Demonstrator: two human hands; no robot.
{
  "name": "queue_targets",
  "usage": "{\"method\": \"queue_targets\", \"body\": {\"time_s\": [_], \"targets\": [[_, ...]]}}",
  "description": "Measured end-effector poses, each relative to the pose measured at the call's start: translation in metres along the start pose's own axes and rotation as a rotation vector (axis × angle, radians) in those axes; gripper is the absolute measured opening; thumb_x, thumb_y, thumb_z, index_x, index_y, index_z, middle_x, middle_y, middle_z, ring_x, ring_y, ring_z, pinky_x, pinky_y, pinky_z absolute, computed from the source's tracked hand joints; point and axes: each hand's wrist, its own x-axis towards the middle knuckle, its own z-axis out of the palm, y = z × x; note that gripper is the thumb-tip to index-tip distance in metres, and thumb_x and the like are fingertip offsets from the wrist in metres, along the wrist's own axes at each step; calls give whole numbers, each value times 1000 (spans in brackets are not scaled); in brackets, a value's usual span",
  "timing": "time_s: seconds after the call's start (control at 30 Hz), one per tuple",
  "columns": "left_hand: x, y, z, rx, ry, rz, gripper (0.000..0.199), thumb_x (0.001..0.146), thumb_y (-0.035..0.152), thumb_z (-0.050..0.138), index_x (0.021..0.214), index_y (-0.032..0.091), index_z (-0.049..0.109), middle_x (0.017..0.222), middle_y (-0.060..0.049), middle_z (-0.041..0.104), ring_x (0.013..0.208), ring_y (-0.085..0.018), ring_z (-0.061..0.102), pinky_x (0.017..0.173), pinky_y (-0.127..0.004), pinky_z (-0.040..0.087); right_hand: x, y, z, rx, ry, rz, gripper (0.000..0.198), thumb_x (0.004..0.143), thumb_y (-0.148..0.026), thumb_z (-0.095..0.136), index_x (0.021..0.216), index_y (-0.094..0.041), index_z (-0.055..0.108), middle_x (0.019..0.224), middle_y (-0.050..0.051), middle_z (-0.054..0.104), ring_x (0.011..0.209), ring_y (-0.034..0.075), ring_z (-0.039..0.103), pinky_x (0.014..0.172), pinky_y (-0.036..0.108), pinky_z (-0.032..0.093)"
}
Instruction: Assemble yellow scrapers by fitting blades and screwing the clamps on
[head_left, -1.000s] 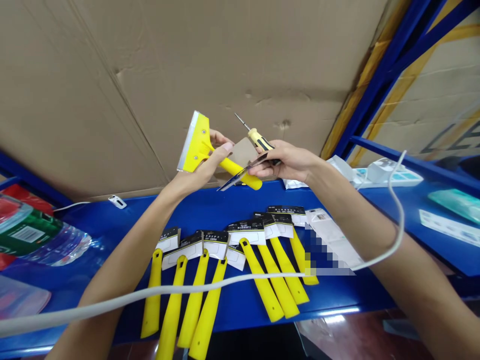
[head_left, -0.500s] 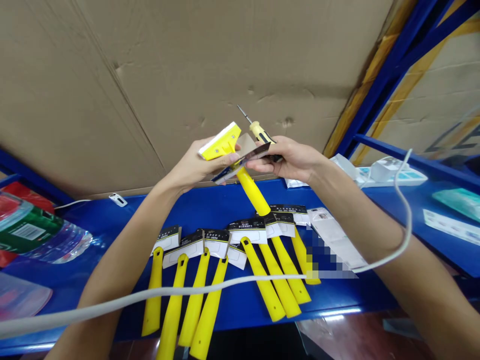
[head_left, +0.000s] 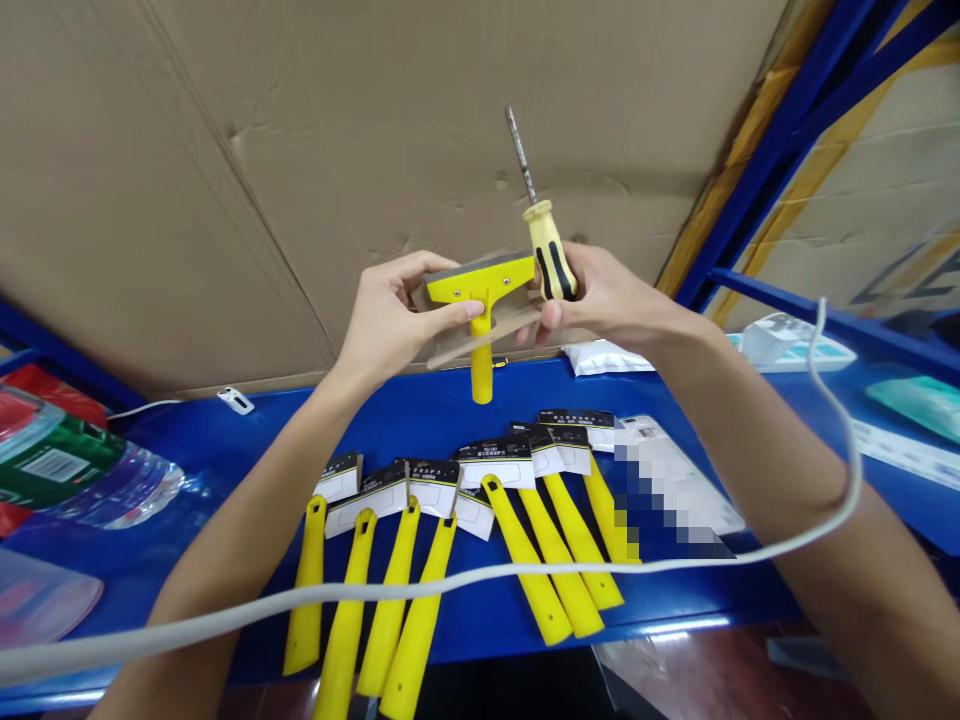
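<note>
Above the blue shelf, my left hand is closed on a yellow scraper, thumb on its neck. The wide head, with two screws and a grey blade edge, faces up and the handle points down. A card sleeve, blurred, surrounds the scraper's neck below the head. My right hand is closed around a screwdriver with a cream and black handle, its shaft pointing up. Some right fingers are behind the card and scraper head, so their contact is partly hidden.
Several yellow handles with black-and-white cards lie on the blue shelf. A white cable crosses in front of my forearms. A plastic bottle lies left; a power strip sits right. Cardboard stands behind.
The scraper has turned from tilted to nearly level, its head now facing up. The screwdriver has swung more upright and closer. Its card has turned too and looks blurred.
</note>
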Motion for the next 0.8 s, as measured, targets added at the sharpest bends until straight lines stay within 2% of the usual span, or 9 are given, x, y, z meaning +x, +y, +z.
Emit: {"method": "queue_targets", "body": {"time_s": [0.13,0.3,0.37,0.47,0.57,0.67,0.73,0.8], "targets": [[0,4,0,21,34,24,46,69,37,102,103,24,75,93,-3,78,82,-21,74,66,-29,58,-5,-5,-4,-151,-35,-49,74,53,-43,110,111,-25,68,107,3,76,94,26,79,67,29,63],[1,3,-3,-24,-1,-6,66,64,42,106,117,26,71,91,-2,75,84,-23,76,63,-28,55,-3,-2,-1,-286,182,-118,62,58,-29,109,99,-28,62,107,1,72,108,26,71,77,30,62],[1,3,-2,-27,-27,-9,63,63,44,106,113,24,73,91,-3,76,85,-23,76,65,-29,57,-1,-2,3,-252,237,-136,58,62,-30,108,95,-29,60,106,1,72,103,24,70,78,31,62],[2,2,0,-29,-63,-6,51,65,49,103,100,22,76,95,-4,79,88,-24,75,71,-32,61,1,-3,6,-188,243,-142,53,69,-34,106,90,-29,58,95,0,69,86,21,68,71,34,62],[2,2,3,-127,-92,-73,42,81,59,92,96,23,78,92,-4,78,88,-24,77,71,-34,65,1,-2,3,-160,293,-165,53,68,-39,106,85,-28,57,87,-1,64,75,18,63,63,35,62],[1,5,5,-266,-85,-145,45,97,68,73,99,23,78,85,-6,76,90,-27,80,70,-37,67,0,-2,-2,-111,327,-171,57,64,-40,108,85,-28,56,84,-2,63,74,17,61,60,33,63],[-1,8,5,-282,-72,-137,44,95,65,78,104,22,78,88,-7,77,91,-28,80,70,-37,68,-1,-2,-5,-53,303,-143,57,65,-39,108,88,-30,56,82,-3,63,78,18,63,62,32,64],[-2,10,5,-249,-58,-106,44,85,57,91,108,21,78,96,-8,79,92,-27,80,71,-37,69,-2,-4,-6,-10,281,-106,58,65,-38,107,91,-30,56,81,-3,63,81,19,66,65,32,65]]}}
